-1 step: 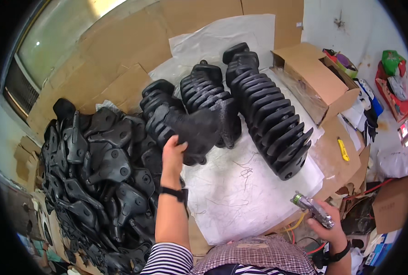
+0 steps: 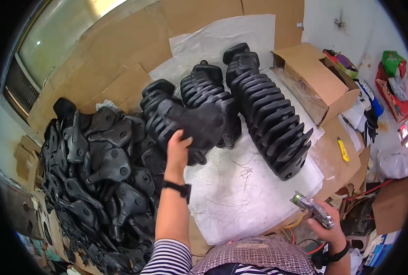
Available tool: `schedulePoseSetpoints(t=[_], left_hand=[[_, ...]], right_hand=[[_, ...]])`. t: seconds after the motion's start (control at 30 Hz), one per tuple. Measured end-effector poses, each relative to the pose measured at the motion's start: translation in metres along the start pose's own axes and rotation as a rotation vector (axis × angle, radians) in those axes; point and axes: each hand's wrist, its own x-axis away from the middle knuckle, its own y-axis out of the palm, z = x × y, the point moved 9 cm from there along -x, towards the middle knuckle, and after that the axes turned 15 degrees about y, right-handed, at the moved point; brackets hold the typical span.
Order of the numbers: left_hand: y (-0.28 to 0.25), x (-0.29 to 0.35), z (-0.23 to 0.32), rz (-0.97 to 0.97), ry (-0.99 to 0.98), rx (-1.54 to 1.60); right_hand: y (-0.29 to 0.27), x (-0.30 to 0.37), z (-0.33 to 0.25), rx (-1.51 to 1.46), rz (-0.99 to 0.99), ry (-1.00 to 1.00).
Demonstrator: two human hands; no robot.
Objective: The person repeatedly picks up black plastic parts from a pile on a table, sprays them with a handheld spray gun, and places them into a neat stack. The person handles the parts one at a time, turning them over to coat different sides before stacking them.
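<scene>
Gripping a black moulded part (image 2: 203,126) with left fingers (image 2: 177,137), right fingers (image 2: 325,206) curled around a silver tool (image 2: 311,207)

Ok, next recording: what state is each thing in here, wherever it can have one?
Left hand: closed on the held piece's near edge
Black molded piece: held
Right hand: closed around the metal tool
Metal hand tool with green ring: held; on or off unclear
Long right-hand row: pieces overlapping
Left heap: pieces jumbled
White sheet: spread, strewn with thin strands
Yellow utility knife: lying down; blade unclear
</scene>
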Motion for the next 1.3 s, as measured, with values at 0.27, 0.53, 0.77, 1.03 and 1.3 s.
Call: schedulePoseSetpoints(t=[0.27, 0.53, 0.77, 1.03, 1.3], left_hand=[[0.055, -0.024, -0.028, -0.073, 0.115, -0.525], [-0.037, 0.048, 0.036, 0.032, 0.150, -0.014], [0.000, 0.026, -0.034, -0.082, -0.027, 0.034], [0.038, -0.031, -0.086, -0.135, -0.162, -0.429], [0.063, 0.001, -0.071, -0.240, -0.078, -0.508]], right_hand=[[-0.008, -0.005, -0.004, 0.004, 0.019, 0.002], [-0.036, 0.003, -0.046, -0.167, 0.141, -0.232], [0.004, -0.022, 0.025, -0.119, -0.020, 0.028], [0.024, -0.019, 0.046, -0.167, -0.088, 0.128], [0.046, -0.029, 0.037, -0.135, -0.159, 0.110]])
